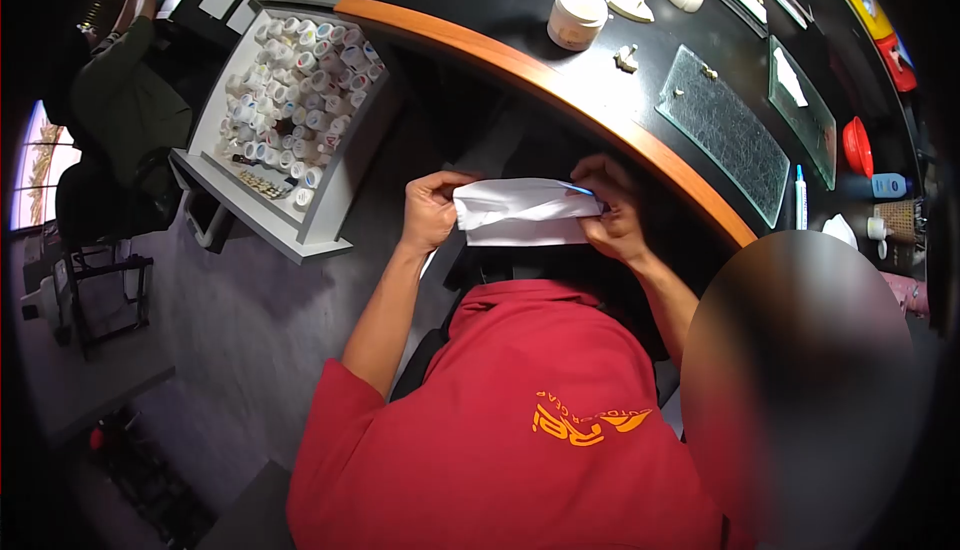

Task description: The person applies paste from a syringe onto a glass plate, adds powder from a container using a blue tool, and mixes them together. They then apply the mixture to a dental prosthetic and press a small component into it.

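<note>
Between my two hands a folded white sheet [525, 214], perhaps paper or cloth, is stretched out in front of my red shirt, below the table's wooden edge. My left hand [430, 212] pinches its left end between thumb and fingers. At the right end my right hand [614, 215] grips the sheet, and a thin blue-tipped item [572, 188] shows beside its fingers. The far fingers of my right hand lie partly in shadow.
An open drawer [330, 185] full of small white-capped jars stands at the left. On the black table [480, 10] are an open jar [577, 20], dental-looking pieces [626, 58], glass plates [725, 135] and a red dish [857, 146]. Another person [130, 100] sits at the far left.
</note>
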`<act>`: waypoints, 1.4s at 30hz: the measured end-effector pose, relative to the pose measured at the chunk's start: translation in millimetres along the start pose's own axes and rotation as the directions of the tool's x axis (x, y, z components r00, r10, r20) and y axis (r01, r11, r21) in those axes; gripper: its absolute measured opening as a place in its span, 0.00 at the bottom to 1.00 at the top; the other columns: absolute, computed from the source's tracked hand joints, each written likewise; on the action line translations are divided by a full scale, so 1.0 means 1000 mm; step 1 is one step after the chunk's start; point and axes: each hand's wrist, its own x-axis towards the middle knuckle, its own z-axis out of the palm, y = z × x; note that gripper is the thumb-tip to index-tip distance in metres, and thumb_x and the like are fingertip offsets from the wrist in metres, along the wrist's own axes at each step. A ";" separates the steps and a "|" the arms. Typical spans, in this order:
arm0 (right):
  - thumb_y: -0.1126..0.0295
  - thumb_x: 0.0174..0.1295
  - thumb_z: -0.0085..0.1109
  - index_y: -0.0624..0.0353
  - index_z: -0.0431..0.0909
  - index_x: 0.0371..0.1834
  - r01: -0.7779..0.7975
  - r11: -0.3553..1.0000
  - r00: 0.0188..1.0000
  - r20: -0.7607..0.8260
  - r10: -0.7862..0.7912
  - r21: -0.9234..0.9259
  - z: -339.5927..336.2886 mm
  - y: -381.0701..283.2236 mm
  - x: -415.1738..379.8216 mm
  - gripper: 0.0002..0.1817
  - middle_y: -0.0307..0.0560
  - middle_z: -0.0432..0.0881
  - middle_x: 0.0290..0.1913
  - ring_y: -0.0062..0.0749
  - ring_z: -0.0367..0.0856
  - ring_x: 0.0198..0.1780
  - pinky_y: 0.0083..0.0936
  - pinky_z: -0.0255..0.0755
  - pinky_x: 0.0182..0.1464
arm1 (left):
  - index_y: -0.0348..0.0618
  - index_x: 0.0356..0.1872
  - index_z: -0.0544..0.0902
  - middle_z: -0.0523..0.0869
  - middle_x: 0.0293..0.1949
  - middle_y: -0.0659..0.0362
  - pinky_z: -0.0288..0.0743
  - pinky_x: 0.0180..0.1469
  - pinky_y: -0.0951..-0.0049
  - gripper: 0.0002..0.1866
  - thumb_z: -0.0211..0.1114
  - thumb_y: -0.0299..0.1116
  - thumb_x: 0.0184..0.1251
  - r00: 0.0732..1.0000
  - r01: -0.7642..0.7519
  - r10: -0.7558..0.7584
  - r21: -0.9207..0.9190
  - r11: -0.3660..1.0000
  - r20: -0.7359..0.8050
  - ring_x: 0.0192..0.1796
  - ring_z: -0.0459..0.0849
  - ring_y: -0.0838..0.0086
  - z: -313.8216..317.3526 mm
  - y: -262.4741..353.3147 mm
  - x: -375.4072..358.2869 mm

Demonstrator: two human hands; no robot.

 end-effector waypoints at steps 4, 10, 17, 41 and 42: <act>0.86 0.47 0.67 0.58 0.87 0.39 -0.074 0.966 0.981 0.155 0.115 -0.249 -0.011 0.039 -0.030 0.15 0.47 0.79 0.54 0.38 0.80 0.48 0.29 0.76 0.50 | 0.28 0.49 0.90 0.93 0.52 0.49 0.86 0.61 0.71 0.14 0.66 0.09 0.66 0.995 0.092 -0.086 0.126 0.988 -0.054 0.53 0.93 0.70 0.006 -0.035 0.007; 0.87 0.43 0.64 0.59 0.87 0.33 0.034 0.963 0.963 0.265 0.040 -0.268 -0.022 0.070 -0.050 0.14 0.46 0.78 0.58 0.34 0.75 0.44 0.27 0.71 0.47 | 0.30 0.61 0.86 0.91 0.59 0.49 0.85 0.61 0.71 0.32 0.54 0.02 0.54 0.976 0.213 -0.217 0.136 0.968 0.018 0.58 0.92 0.68 -0.008 -0.064 0.018; 0.68 0.61 0.66 0.61 0.81 0.35 -0.495 0.861 0.863 0.047 0.503 -0.116 -0.024 0.091 -0.070 0.08 0.45 0.81 0.47 0.31 0.78 0.46 0.31 0.72 0.48 | 0.31 0.60 0.84 0.91 0.51 0.50 0.81 0.56 0.66 0.25 0.65 0.40 0.71 0.841 0.539 -0.540 -0.167 0.826 0.041 0.48 0.90 0.67 -0.025 -0.066 0.029; 0.56 0.53 0.83 0.49 0.84 0.51 -0.854 0.397 0.472 0.181 0.863 0.335 -0.018 0.103 -0.065 0.24 0.33 0.80 0.45 0.23 0.73 0.46 0.24 0.64 0.47 | 0.30 0.57 0.87 0.95 0.48 0.51 0.87 0.54 0.68 0.21 0.80 0.20 0.64 0.939 0.332 -0.339 0.104 0.937 0.055 0.48 0.93 0.70 0.013 -0.064 0.038; 0.55 0.52 0.83 0.50 0.84 0.54 -0.887 0.351 0.420 0.207 0.884 0.300 -0.020 0.106 -0.064 0.28 0.36 0.81 0.51 0.28 0.75 0.51 0.28 0.67 0.52 | 0.30 0.56 0.87 0.95 0.47 0.51 0.87 0.53 0.69 0.19 0.80 0.21 0.65 0.941 0.328 -0.334 0.105 0.939 0.045 0.47 0.93 0.71 0.013 -0.064 0.039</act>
